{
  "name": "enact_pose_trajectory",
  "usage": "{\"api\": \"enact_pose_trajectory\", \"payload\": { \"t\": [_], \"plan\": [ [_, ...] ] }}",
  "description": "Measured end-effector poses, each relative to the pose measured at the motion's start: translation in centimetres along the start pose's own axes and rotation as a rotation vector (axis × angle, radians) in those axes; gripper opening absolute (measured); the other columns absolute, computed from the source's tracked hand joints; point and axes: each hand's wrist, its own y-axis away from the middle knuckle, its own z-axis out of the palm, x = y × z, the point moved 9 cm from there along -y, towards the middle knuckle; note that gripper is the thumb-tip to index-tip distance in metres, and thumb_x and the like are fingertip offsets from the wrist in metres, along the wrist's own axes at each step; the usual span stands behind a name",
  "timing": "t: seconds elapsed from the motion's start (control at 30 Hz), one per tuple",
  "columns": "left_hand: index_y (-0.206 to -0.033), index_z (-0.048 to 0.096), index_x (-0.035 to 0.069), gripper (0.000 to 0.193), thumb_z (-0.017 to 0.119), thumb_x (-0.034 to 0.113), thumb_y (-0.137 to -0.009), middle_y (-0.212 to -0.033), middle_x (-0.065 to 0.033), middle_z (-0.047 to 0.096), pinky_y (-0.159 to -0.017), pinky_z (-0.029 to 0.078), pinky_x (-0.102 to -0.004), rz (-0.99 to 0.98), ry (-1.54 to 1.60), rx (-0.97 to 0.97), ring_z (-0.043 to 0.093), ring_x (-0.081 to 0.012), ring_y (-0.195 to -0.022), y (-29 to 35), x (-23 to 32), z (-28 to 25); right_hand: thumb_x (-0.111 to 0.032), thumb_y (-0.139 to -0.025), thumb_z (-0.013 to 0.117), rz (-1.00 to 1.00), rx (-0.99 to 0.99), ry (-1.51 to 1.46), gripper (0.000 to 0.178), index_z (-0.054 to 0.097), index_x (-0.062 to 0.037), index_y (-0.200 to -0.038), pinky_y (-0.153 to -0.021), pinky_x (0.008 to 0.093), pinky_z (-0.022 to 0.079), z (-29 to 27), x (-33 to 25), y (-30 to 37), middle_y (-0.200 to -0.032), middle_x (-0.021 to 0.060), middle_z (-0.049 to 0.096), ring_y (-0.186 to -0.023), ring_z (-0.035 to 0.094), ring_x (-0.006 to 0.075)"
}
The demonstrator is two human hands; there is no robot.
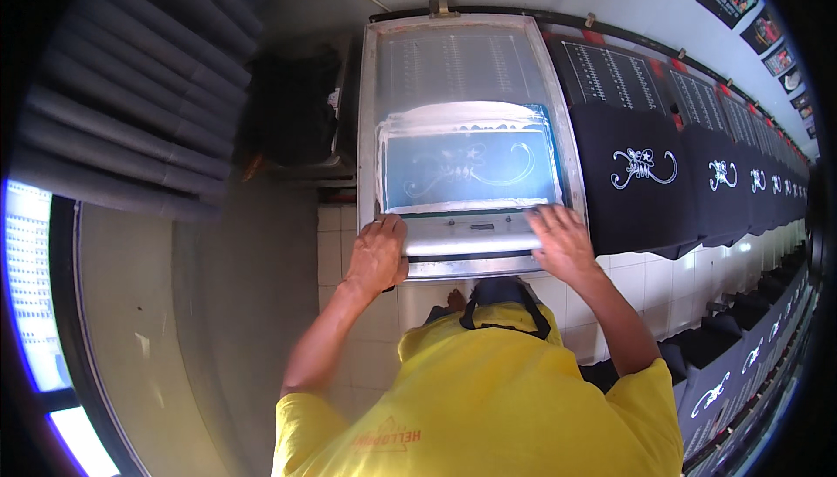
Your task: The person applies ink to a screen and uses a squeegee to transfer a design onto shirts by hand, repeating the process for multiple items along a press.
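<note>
Both my hands grip the ends of a wide metal squeegee (475,239) at the near end of a screen printing frame (367,111). Around its left end the fingers of my left hand (378,255) are wrapped. On the right end my right hand (562,237) is closed, fingers over the top. Beyond the bar lies the frame's blue-green stencil (436,159), with a faint scroll design in it. White ink (466,115) is spread in a thick band along the stencil's far side and thinly down its edges.
Black shirts (632,198) with white scroll prints lie in a row to the right, on boards along a rail. Another row (711,394) stands behind at lower right. At left hang grey curtains (131,85), and dark folded cloth (296,102) lies beside the frame.
</note>
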Motion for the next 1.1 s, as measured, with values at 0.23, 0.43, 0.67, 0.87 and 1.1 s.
{"api": "enact_pose_trajectory", "payload": {
  "t": [0.23, 0.43, 0.67, 0.87, 1.1],
  "plan": [
    [-0.112, 0.061, -0.002, 0.044, 0.063, -0.004, -0.068, -0.122, -0.0164, 0.064, -0.094, 0.055, -0.0384, 0.010, 0.019, 0.303, 0.062, -0.0330, -0.116, -17.7, -7.6, 3.9, 0.001, -0.065, 0.067, 0.041, 0.109, -0.052, 0.042, 0.063, 0.0006, -0.107, -0.092, 0.0421, 0.053, 9.9, 15.4, -12.6, -0.112, 0.0152, 0.063, -0.109, 0.061, 0.0321],
    [-0.106, 0.064, 0.000, 0.036, 0.060, -0.005, -0.071, -0.115, -0.0147, 0.068, -0.090, 0.057, -0.0390, 0.054, -0.013, 0.382, 0.066, -0.0314, -0.111, -34.9, -13.6, 4.0, 0.002, -0.061, 0.067, 0.001, 0.145, -0.079, 0.033, 0.060, 0.0006, -0.094, -0.085, 0.0394, 0.056, 13.5, 25.6, -27.5, -0.105, 0.0156, 0.064, -0.101, 0.064, 0.0320],
    [-0.110, 0.067, 0.000, 0.047, 0.065, -0.007, -0.063, -0.112, -0.0196, 0.069, -0.091, 0.055, -0.0425, 0.028, 0.010, 0.303, 0.067, -0.0360, -0.104, -44.1, -15.5, 1.6, 0.001, -0.064, 0.069, 0.042, 0.084, -0.022, 0.029, 0.063, 0.0016, -0.092, -0.079, 0.0426, 0.057, 12.5, 32.0, -34.4, -0.095, 0.0187, 0.066, -0.092, 0.067, 0.0355],
    [-0.091, 0.068, 0.002, 0.024, 0.061, -0.002, -0.068, -0.094, -0.0218, 0.070, -0.082, 0.055, -0.0490, -0.023, -0.034, 0.198, 0.068, -0.0415, -0.089, -38.2, -7.5, -3.3, 0.000, -0.070, 0.069, 0.036, 0.066, -0.069, 0.019, 0.065, 0.0037, -0.088, -0.080, 0.0442, 0.056, 4.0, 30.5, -27.2, -0.090, 0.0211, 0.068, -0.086, 0.069, 0.0376],
    [-0.096, 0.069, 0.003, 0.030, 0.059, -0.004, -0.069, -0.098, -0.0221, 0.069, -0.083, 0.055, -0.0484, 0.011, 0.028, 0.342, 0.067, -0.0413, -0.092, -25.4, 1.0, -4.8, -0.003, -0.070, 0.072, 0.039, 0.102, -0.066, 0.028, 0.065, 0.0011, -0.096, -0.081, 0.0435, 0.057, -1.2, 25.0, -13.4, -0.096, 0.0182, 0.066, -0.093, 0.067, 0.0351]
  ]
}}
